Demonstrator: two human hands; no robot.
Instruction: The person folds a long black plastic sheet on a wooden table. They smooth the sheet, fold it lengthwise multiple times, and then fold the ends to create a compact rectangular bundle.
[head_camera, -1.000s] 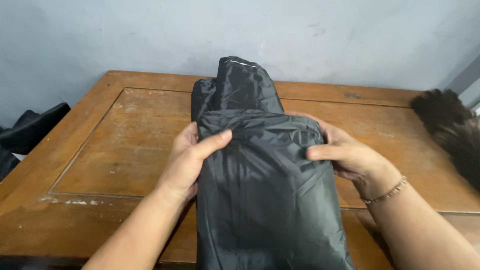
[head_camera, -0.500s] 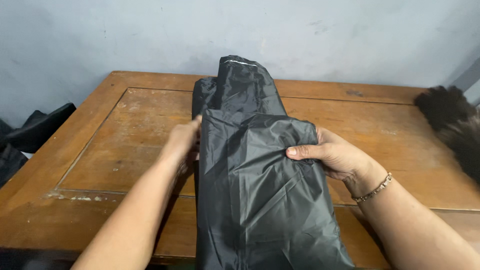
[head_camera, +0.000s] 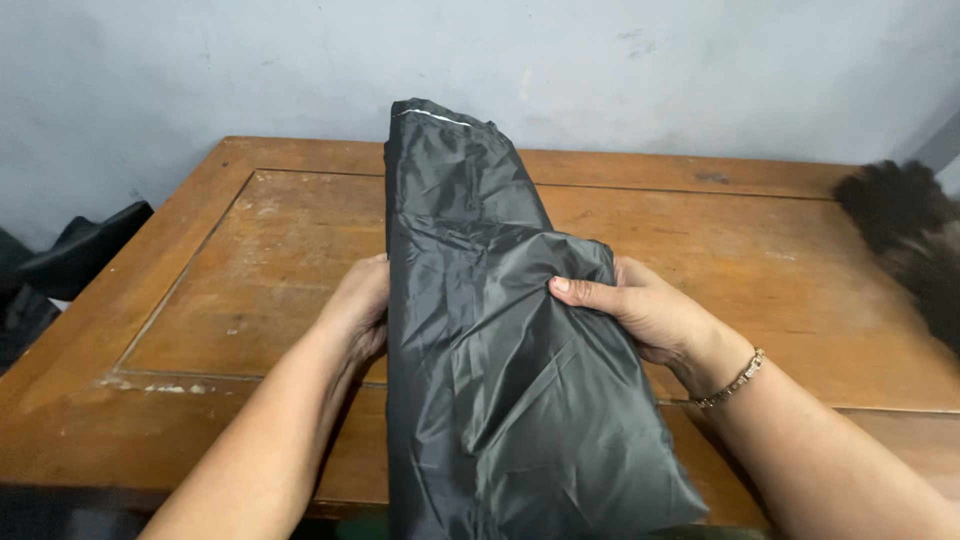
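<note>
A long black garment (head_camera: 480, 330) of thin, shiny, crinkled fabric lies lengthwise down the middle of the wooden desk (head_camera: 220, 300), running from near the far edge toward the person and spilling over the near edge. Its far end is narrow and shows a thin pale line across the top; the near part is broader, with a fold laid over at about the middle.

The two hands sit on either side of this folded part, well apart from each other with the garment between them. The left hand (head_camera: 358, 305) is at the garment's left edge, its fingers tucked behind or under the fabric so that only the back of the hand shows; whether it is gripping cannot be told. The right hand (head_camera: 640, 312) clasps the right edge of the fold, thumb on top of the fabric and the other fingers hidden beneath it. A chain bracelet (head_camera: 735, 378) circles the right wrist.

Dark cloth (head_camera: 70, 255) hangs off to the left of the desk, and a dark, fuzzy object (head_camera: 905, 240) rests near the right edge. A pale blue-grey wall (head_camera: 250, 70) stands behind.
</note>
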